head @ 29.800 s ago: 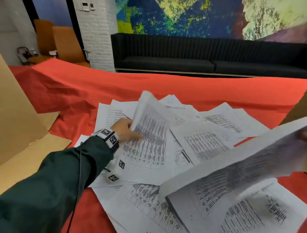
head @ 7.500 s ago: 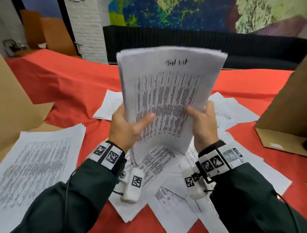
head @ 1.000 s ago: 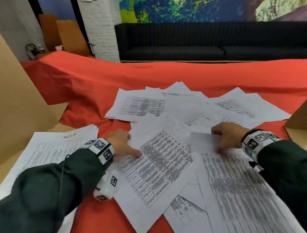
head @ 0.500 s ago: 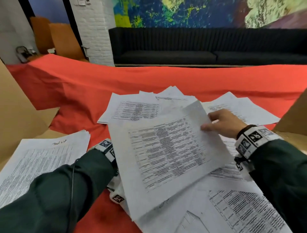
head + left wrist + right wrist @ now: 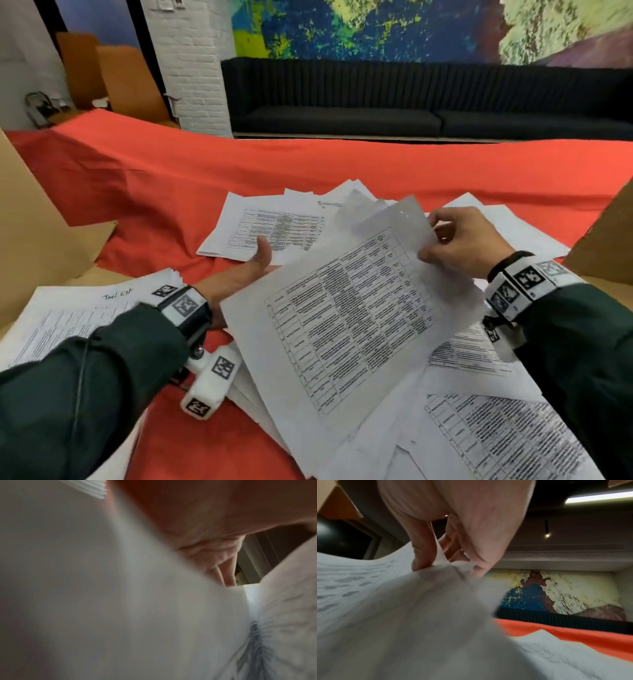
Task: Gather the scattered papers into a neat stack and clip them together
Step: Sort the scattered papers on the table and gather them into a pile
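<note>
Lifting: I've got the top sheet (image 5: 346, 308) up off the pile, centre of the head view, tilted, its long axis running from lower left up to upper right.
Right hand: my right hand (image 5: 462, 245) pinches the sheet's upper right corner; the right wrist view shows thumb and fingers (image 5: 423, 550) closed on the paper's edge.
Left hand: my left hand (image 5: 239, 274) is slid under the sheet's left edge, thumb up; the rest of the fingers are hidden by paper, so I cannot tell how they lie.
Loose papers: loose papers (image 5: 274, 226) fan out under and beyond the sheet, on the red cloth (image 5: 154, 178).
Stack: the gathered stack (image 5: 78, 315) lies at the left of the frame, just beyond my left wrist.
Key relation: stack sits left of the sheet, left hand nearer; I judge the sheet must travel leftward.
Clip: none visible yet.
</note>
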